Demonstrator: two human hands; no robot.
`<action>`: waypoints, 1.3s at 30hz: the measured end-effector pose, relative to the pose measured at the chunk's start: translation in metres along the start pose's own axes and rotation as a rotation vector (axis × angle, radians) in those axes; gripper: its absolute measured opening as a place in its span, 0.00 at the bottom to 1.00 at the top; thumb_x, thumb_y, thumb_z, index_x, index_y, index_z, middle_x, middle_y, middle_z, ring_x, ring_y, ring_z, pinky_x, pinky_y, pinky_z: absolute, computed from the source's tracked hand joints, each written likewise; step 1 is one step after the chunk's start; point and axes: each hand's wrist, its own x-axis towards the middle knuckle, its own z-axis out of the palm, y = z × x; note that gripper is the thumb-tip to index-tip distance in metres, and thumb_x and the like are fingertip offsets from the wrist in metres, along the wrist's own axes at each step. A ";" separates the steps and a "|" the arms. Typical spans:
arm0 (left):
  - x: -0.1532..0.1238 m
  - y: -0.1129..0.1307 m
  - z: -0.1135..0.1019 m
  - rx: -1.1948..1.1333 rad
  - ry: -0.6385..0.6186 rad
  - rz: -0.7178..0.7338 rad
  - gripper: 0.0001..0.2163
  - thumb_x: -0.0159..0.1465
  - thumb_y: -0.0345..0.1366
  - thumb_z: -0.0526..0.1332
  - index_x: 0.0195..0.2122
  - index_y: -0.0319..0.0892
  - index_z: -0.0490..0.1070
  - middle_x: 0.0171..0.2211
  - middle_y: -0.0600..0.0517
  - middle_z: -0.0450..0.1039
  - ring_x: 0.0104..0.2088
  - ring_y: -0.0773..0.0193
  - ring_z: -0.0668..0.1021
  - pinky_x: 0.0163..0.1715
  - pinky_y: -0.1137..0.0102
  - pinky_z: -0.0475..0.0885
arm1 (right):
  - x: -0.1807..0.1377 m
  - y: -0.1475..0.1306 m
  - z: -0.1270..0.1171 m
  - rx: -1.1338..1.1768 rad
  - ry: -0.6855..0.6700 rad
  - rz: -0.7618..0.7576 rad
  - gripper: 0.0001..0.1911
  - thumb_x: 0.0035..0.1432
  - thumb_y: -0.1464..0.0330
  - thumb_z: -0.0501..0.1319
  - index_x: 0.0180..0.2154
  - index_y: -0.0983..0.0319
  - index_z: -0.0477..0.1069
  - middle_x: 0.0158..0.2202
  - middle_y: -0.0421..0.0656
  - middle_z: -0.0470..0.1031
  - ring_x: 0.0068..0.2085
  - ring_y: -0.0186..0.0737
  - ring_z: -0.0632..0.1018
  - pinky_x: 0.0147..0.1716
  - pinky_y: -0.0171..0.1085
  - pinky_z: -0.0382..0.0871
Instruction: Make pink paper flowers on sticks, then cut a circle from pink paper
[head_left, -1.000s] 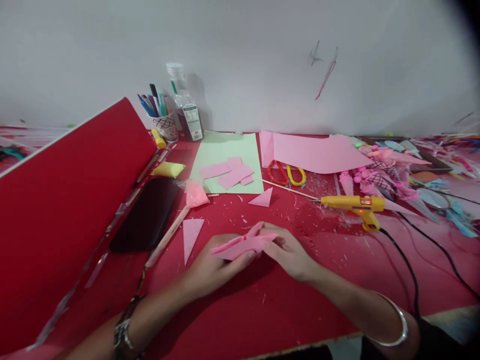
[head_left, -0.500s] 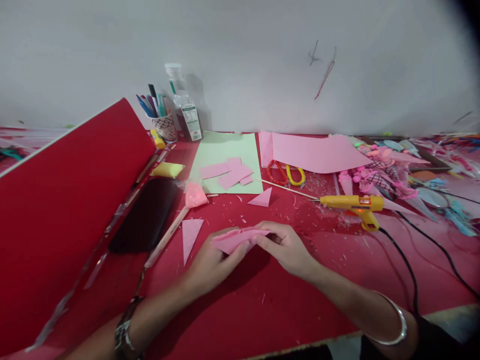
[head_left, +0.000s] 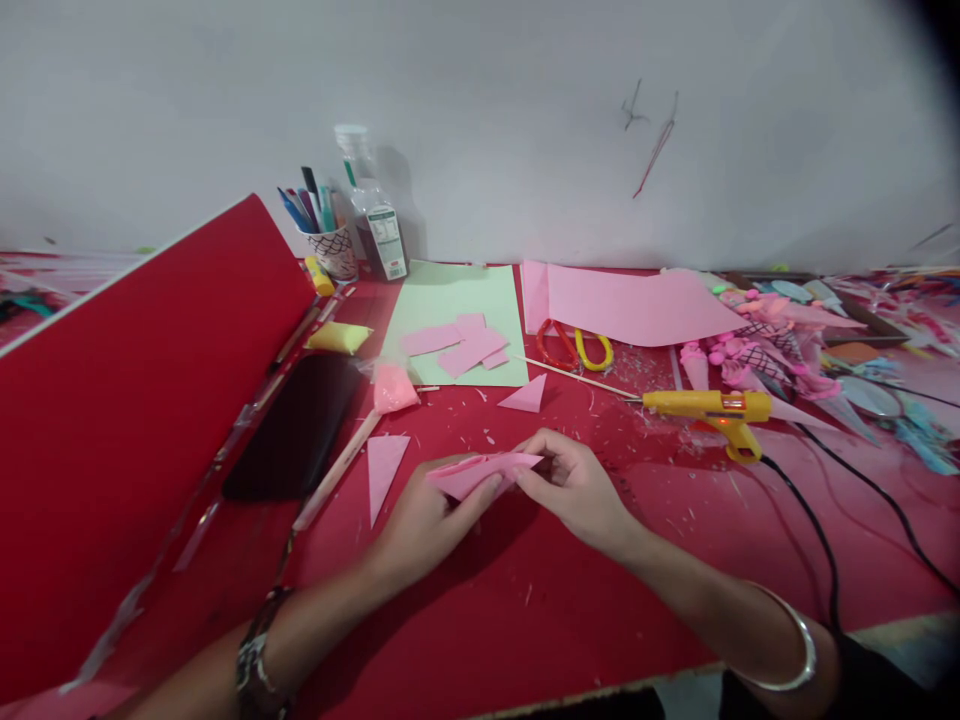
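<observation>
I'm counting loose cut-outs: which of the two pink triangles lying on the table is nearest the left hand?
The long narrow triangle beside the wooden stick, close to the left hand; the small triangle lies farther back, by the green sheet.

Dim, soft light; edges warped and blurred, top-right corner dark.

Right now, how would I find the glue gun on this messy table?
Start at the red table. Look right of the person's right hand, near the big pink sheet. The glue gun lies there: the only yellow tool with a black cord, unlike the red-and-yellow scissors.
</observation>
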 end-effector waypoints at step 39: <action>0.000 -0.004 0.001 0.033 -0.020 -0.060 0.16 0.62 0.38 0.49 0.18 0.40 0.60 0.13 0.59 0.61 0.15 0.74 0.67 0.18 0.79 0.60 | 0.001 -0.001 -0.001 0.124 -0.185 0.180 0.06 0.54 0.67 0.54 0.35 0.62 0.62 0.17 0.32 0.62 0.19 0.26 0.65 0.18 0.27 0.58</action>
